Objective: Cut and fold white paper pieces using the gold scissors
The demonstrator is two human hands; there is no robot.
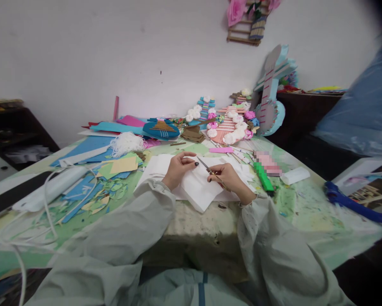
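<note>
While the left hand (178, 168) lies flat with spread fingers on the white sheets (197, 187), the right hand (227, 176) is closed around thin scissors (210, 170), whose blades point toward the left hand. These sheets rest at the near edge of the tabletop (305, 204), in its middle. A green marker (263, 178) lies just right of the right hand. Blue and green paper scraps (95, 191) cover the left part, and flower crafts (229, 123) stand at the far edge.

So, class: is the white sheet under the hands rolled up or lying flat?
Lying flat. The white sheet is spread on the table, one corner hanging over the edge.
</note>
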